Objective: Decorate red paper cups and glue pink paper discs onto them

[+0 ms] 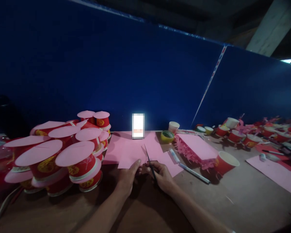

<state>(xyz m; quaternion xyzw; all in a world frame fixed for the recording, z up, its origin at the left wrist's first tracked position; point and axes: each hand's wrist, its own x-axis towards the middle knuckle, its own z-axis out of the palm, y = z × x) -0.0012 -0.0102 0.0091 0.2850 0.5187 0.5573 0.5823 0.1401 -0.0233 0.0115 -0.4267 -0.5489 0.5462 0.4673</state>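
My right hand (161, 174) grips a slim dark pointed tool (147, 153), its tip angled up and away over the pink paper (138, 149). The picture does not show clearly what kind of tool it is. Close by on the left is my left hand (129, 176), its thumb raised and fingers curled in toward the right hand. Whatever those fingers hold, if anything, is hidden. Both hands are just in front of the near edge of the pink sheets, above the brown table (135, 210).
Stacked red cups with pink paper discs (75, 155) fill the left. A bright upright screen (138, 126) stands behind the sheets. At right are green tape (167, 136), a marker (195, 174), a pile of pink paper (196, 146) and a red cup (226, 162). A blue wall (111, 71) rises behind.
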